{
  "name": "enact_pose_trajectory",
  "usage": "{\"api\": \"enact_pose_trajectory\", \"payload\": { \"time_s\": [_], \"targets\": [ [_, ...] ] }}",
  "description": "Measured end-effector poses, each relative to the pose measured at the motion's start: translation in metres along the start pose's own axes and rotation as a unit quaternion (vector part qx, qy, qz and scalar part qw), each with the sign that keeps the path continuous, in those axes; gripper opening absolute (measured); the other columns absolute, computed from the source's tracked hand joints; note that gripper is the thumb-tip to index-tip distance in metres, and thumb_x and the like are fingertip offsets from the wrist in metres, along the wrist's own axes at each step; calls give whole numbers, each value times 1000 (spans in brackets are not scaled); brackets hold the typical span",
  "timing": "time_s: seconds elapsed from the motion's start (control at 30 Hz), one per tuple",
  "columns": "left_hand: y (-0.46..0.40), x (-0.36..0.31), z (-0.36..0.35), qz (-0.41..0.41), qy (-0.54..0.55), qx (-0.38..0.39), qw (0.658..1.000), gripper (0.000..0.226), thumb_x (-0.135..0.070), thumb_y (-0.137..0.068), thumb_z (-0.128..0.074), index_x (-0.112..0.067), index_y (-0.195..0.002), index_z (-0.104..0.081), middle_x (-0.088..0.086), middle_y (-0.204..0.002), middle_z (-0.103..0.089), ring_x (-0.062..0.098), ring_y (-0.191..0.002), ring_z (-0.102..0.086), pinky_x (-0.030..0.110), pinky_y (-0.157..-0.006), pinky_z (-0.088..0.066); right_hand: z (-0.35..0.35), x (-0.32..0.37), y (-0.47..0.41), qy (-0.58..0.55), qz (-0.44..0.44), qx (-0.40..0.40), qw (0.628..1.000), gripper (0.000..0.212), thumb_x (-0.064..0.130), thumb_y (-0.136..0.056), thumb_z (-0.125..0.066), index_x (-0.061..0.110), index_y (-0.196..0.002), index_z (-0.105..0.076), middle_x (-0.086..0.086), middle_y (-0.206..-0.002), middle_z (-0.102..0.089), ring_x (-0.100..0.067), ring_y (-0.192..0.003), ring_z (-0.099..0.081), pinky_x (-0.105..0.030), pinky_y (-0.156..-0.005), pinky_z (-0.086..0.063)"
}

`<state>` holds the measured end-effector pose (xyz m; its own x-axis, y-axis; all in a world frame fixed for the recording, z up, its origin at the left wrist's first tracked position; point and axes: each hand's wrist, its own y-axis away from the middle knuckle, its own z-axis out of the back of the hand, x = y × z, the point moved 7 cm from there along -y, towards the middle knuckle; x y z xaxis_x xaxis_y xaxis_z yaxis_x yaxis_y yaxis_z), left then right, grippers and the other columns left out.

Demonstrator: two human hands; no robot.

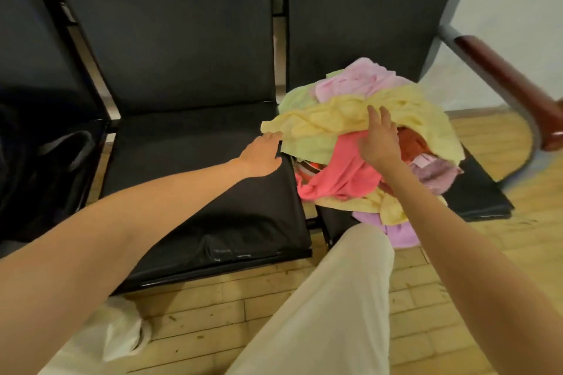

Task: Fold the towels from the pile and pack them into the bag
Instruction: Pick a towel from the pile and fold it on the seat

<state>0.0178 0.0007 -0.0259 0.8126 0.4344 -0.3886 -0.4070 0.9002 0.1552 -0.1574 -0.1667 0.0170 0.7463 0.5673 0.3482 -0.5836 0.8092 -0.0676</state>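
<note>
Black padded seats, a row of them; landmark is the middle seat, cushion bare apart from the left hand at its right edge. Next seat to the right of it carries the towel pile, a loose heap that overhangs the gap between the two seats and sags toward the floor. Left of the middle seat, a dark bag with grey straps sits on the neighbouring seat, partly in shadow. Wooden armrest far right of the row. Plank floor in front of the middle seat, a pale trouser leg over it, white plastic bag on the floor below the seat's front-left corner.

Yellow towel lies across the top of the pile, its left corner reaching over the middle seat's right edge. Pink towel hangs below it, pale pink at the back, lilac lowest.

Left hand at the yellow towel's left corner; fingertips hidden under cloth, cannot tell its grip. Right hand spread wide, fingers straight against the yellow towel, gripping nothing.
</note>
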Motion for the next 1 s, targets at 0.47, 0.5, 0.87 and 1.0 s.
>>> {"api": "enact_pose_trajectory", "payload": {
  "time_s": [0.47, 0.5, 0.87, 1.0],
  "targets": [
    [-91, -111, -34, -137, 146, -26, 979, 51, -28, -95, -57, -15, -142, -42, 12, -136, -49, 24, -125, -44, 33, -106, -36, 20, -47, -15, -164, 27, -116, 979, 21, 4, -89, -51, -1, -106, -61, -15, -103, -53, -22, -83, -50, -25, -75, -37],
    [-90, -116, -30, -152, 162, -40, 974, 50, -29, -93, -60, -14, -140, -46, 11, -134, -51, 23, -122, -45, 34, -105, -37, 28, -44, -10, -188, 33, -135, 972, 18, 5, -88, -53, 1, -103, -63, -12, -99, -54, -17, -81, -49, -21, -72, -33],
    [-16, -70, 75, -95, 265, -220, 934, 25, -20, -97, -53, -1, -88, -65, -5, -71, -54, 6, -67, -46, 23, -63, -34, 80, 56, 34, -263, 166, -191, 931, 9, 9, -87, -59, 4, -92, -63, 0, -84, -54, -11, -76, -46, -13, -68, -35],
    [48, -26, 99, -106, 242, -223, 938, 22, -18, -99, -48, -5, -92, -64, -1, -75, -56, 3, -66, -47, 17, -62, -36, 61, 96, 48, -230, 173, -115, 951, 14, 16, -88, -63, 6, -97, -64, 0, -89, -57, -5, -75, -44, -16, -71, -35]
  ]
}}
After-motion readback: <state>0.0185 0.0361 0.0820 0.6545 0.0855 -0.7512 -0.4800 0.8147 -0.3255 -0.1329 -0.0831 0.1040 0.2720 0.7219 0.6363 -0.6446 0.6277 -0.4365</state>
